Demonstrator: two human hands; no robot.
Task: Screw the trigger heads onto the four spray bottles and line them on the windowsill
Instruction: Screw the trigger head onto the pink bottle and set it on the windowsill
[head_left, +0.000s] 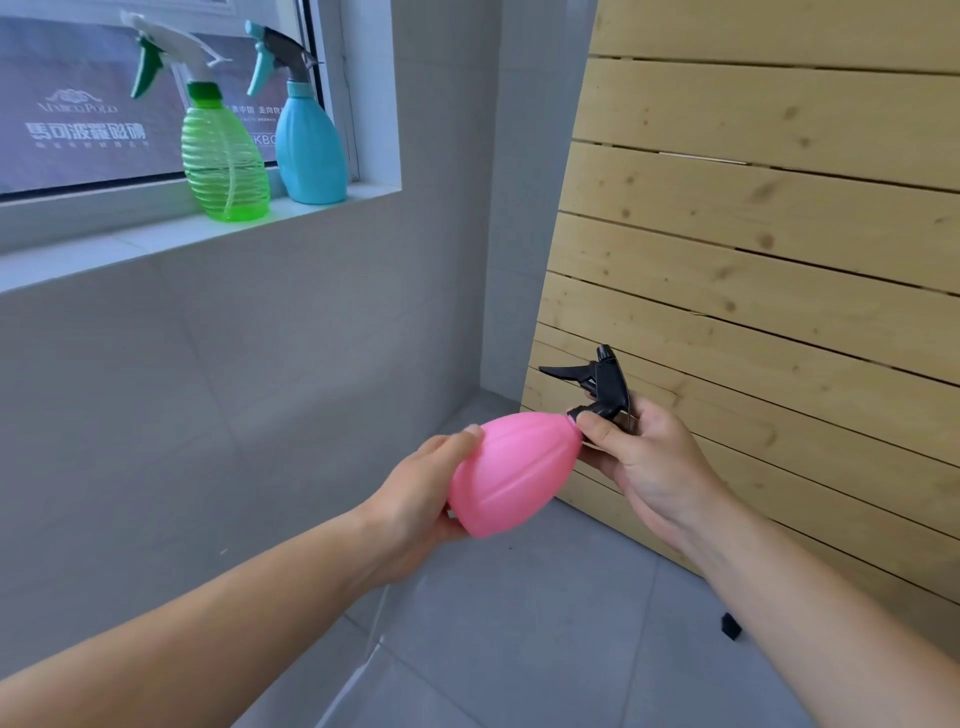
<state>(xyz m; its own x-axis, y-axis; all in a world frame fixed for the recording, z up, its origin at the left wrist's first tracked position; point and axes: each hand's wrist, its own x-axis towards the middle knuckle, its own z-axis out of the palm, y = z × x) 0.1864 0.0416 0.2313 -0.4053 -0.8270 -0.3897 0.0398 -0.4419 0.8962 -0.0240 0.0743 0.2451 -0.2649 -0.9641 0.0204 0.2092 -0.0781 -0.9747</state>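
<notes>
A pink spray bottle (511, 473) is held tilted, its neck pointing up and right, in front of me. My left hand (415, 499) wraps around the bottle's base. A black trigger head (602, 382) sits at the bottle's neck, and my right hand (639, 457) pinches its collar with thumb and fingers. On the windowsill (156, 236) at the upper left stand a green bottle (223, 156) with a white and green trigger head and, to its right, a blue bottle (310, 150) with a grey and teal trigger head. Both are upright.
A slatted wooden panel (779, 234) leans against the wall on the right. The wall below the sill and the floor (519, 649) are grey tile. A small black object (731, 625) lies on the floor near the panel's foot.
</notes>
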